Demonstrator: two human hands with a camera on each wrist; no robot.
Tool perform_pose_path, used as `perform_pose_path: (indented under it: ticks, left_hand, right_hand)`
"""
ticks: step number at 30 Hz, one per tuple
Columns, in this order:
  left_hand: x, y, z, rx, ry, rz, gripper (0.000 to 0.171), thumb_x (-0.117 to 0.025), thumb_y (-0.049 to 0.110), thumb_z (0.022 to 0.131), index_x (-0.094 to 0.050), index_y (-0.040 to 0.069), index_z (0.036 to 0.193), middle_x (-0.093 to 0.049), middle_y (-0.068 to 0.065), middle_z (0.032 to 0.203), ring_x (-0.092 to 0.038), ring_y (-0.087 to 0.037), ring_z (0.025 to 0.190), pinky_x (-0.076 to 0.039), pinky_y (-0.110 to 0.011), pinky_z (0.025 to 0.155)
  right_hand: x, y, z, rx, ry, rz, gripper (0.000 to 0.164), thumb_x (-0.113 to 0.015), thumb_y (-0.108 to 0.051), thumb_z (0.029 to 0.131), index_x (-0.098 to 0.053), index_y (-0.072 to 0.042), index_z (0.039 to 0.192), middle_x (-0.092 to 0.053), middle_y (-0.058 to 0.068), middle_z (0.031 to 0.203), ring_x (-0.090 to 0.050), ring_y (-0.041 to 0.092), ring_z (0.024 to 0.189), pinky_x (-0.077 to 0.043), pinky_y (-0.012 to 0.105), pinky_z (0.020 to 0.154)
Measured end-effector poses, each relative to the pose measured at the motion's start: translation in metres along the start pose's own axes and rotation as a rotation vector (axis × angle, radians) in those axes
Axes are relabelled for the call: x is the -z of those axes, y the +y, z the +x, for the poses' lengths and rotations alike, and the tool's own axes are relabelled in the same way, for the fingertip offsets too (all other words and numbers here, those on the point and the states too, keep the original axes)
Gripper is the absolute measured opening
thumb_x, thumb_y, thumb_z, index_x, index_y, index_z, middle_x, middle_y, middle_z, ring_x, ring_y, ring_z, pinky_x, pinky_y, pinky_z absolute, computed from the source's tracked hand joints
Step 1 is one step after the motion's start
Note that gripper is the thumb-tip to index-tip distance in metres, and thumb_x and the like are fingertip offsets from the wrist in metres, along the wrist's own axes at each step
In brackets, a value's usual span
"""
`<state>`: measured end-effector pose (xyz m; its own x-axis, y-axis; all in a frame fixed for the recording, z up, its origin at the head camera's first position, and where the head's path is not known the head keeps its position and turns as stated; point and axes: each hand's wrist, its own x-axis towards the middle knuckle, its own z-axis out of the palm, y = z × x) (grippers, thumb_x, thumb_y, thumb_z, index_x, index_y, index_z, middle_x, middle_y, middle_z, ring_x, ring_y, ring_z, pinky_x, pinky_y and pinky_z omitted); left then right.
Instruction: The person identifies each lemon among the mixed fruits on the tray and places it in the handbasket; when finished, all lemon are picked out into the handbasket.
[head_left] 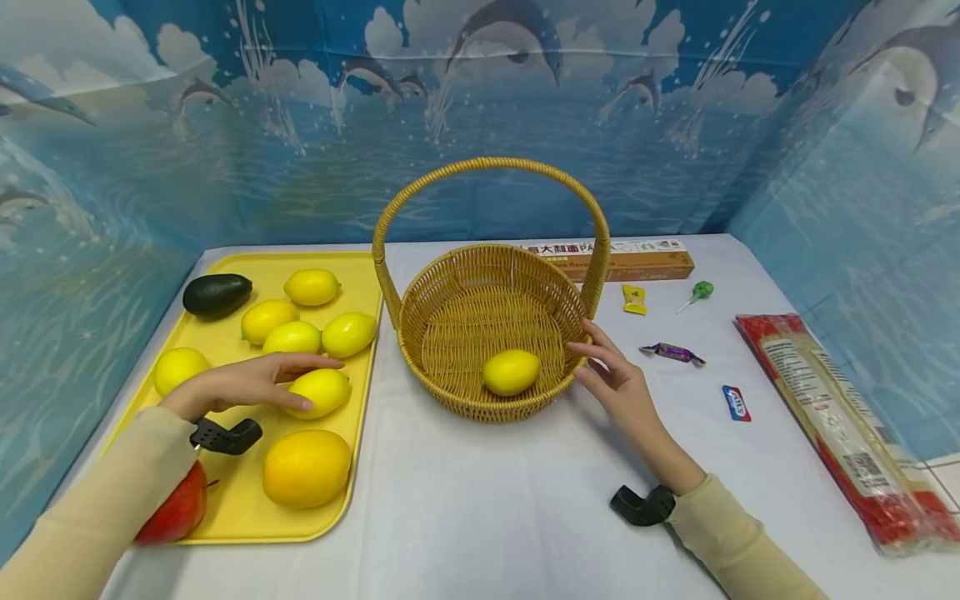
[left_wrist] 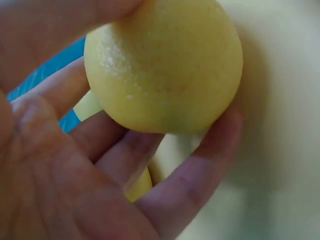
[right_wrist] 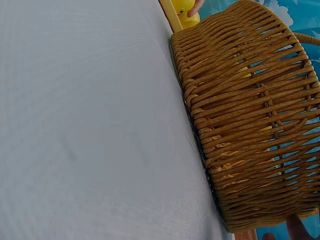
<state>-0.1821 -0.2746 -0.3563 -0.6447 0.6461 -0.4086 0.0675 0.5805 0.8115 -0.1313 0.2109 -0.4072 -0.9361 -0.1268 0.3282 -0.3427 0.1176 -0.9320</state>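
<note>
1. Far right, behind the basket, a box reads "大利面 PA".
2. The left grip, palm down, pinches a lemon on the yellow tray.
3. The right grip touches the basket's right rim; whether it clasps cannot be told.

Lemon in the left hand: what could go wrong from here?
1. The held lemon is rounded and might slip out of the left hand.
2. Other lemons lie close by on the tray, so a sideways move could set them rolling.
3. The right hand is at one side of the basket; a push there could shift it and roll the lemon inside.
</note>
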Motion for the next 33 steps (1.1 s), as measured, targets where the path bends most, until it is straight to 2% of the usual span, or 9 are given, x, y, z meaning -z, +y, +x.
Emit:
perform_pose_path:
  ticks: [9, 13, 16, 20, 23, 25, 29, 33]
  left_hand:
    - [-0.001, 0.002, 0.000, -0.003, 0.005, -0.003, 0.057, -0.062, 0.023, 0.092, -0.040, 0.011, 0.143, -0.033, -0.014, 0.145, -0.032, -0.035, 0.129, -0.041, -0.044, 0.094]
    - [-0.001, 0.009, -0.003, -0.007, 0.048, -0.012, 0.056, -0.061, 0.024, 0.092, -0.040, 0.012, 0.143, -0.035, -0.015, 0.144, -0.035, -0.037, 0.127, -0.044, -0.045, 0.091]
    - [-0.002, 0.019, -0.007, -0.026, 0.082, -0.020, 0.055, -0.061, 0.024, 0.093, -0.040, 0.015, 0.143, -0.036, -0.013, 0.144, -0.035, -0.036, 0.127, -0.044, -0.044, 0.090]
    - [-0.004, 0.041, -0.011, -0.113, 0.081, -0.004, 0.053, -0.061, 0.021, 0.093, -0.041, 0.018, 0.143, -0.037, -0.007, 0.144, -0.032, -0.031, 0.131, -0.042, -0.038, 0.094]
    - [-0.007, 0.064, -0.011, -0.192, 0.058, 0.001, 0.054, -0.062, 0.018, 0.092, -0.042, 0.017, 0.142, -0.037, -0.003, 0.144, -0.032, -0.025, 0.132, -0.040, -0.033, 0.096]
    - [-0.012, 0.082, -0.008, -0.244, 0.027, -0.034, 0.055, -0.062, 0.014, 0.092, -0.041, 0.014, 0.143, -0.037, -0.004, 0.145, -0.036, -0.023, 0.129, -0.041, -0.034, 0.095]
    - [-0.027, 0.115, 0.010, -0.353, -0.037, -0.120, 0.056, -0.061, 0.009, 0.092, -0.040, 0.012, 0.143, -0.036, -0.007, 0.144, -0.044, -0.025, 0.122, -0.044, -0.039, 0.091]
    - [-0.038, 0.139, 0.039, -0.422, -0.038, -0.105, 0.057, -0.063, 0.012, 0.091, -0.040, 0.010, 0.143, -0.039, -0.005, 0.143, -0.045, -0.022, 0.121, -0.045, -0.040, 0.090]
  right_hand:
    - [0.000, 0.000, 0.000, 0.003, -0.011, -0.004, 0.029, -0.054, 0.003, 0.093, -0.056, 0.009, 0.121, -0.029, 0.004, 0.150, -0.021, 0.018, 0.137, -0.023, 0.049, 0.105]
    - [0.000, 0.000, 0.001, 0.006, -0.006, -0.008, 0.029, -0.054, 0.003, 0.093, -0.057, 0.009, 0.121, -0.030, 0.003, 0.149, -0.022, 0.018, 0.137, -0.023, 0.050, 0.105]
    - [0.000, 0.000, 0.001, 0.000, -0.003, -0.005, 0.029, -0.055, 0.003, 0.093, -0.056, 0.009, 0.121, -0.029, 0.003, 0.149, -0.022, 0.018, 0.137, -0.024, 0.049, 0.105]
    - [0.000, 0.000, 0.000, -0.002, -0.003, 0.003, 0.029, -0.055, 0.003, 0.092, -0.056, 0.010, 0.120, -0.029, 0.004, 0.150, -0.021, 0.018, 0.137, -0.025, 0.048, 0.105]
    - [0.000, 0.000, 0.000, 0.001, -0.001, 0.002, 0.029, -0.055, 0.003, 0.092, -0.056, 0.010, 0.120, -0.029, 0.004, 0.150, -0.021, 0.018, 0.137, -0.025, 0.047, 0.105]
    - [0.000, 0.000, 0.000, 0.002, 0.001, -0.002, 0.029, -0.055, 0.004, 0.092, -0.056, 0.010, 0.120, -0.029, 0.003, 0.149, -0.021, 0.018, 0.137, -0.025, 0.047, 0.105]
    - [0.000, 0.000, -0.001, 0.001, 0.001, -0.005, 0.029, -0.054, 0.004, 0.093, -0.056, 0.009, 0.121, -0.029, 0.003, 0.149, -0.022, 0.018, 0.137, -0.025, 0.048, 0.105]
    - [0.000, 0.000, 0.000, -0.005, -0.002, 0.005, 0.029, -0.055, 0.003, 0.093, -0.056, 0.009, 0.121, -0.029, 0.004, 0.150, -0.021, 0.018, 0.137, -0.024, 0.049, 0.105]
